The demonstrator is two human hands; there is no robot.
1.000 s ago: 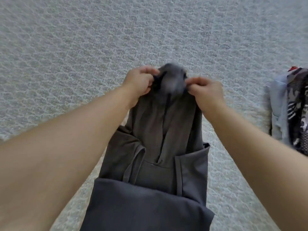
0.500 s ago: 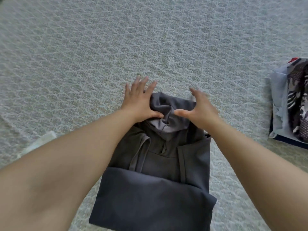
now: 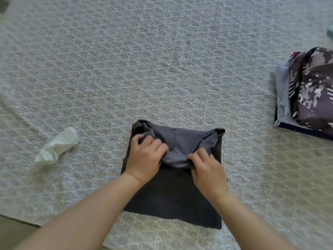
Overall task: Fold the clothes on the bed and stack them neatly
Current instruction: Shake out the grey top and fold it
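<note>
Arms reach in from the bottom of the view, one from each side, and both hands meet on a dark grey hoodie (image 3: 173, 192) that lies folded into a square on the bed (image 3: 162, 69). The near edge of the hoodie is straight and sits close to the near edge of the patterned bed cover, where a plain strip shows at the bottom left. The left hand (image 3: 146, 157) rests on the left part of the hoodie with its fingers curled, and they bunch up a bit of the cloth. The right hand (image 3: 207, 168) sits just beside it on the right, and its fingers pinch the edge of the lighter grey hood (image 3: 182, 145), which lies folded down over the top half. The far corners of the hoodie stick up a little. To the left, well apart from the hoodie, lies a crumpled white cloth (image 3: 57, 147). At the right edge of the view sits a stack of folded clothes (image 3: 310, 92), with a grey camouflage piece on top and pale blue and dark blue ones under it. Between the hoodie and the stack the cover is bare. Past the hoodie, the cover runs wide and flat to the far edge of the view.
</note>
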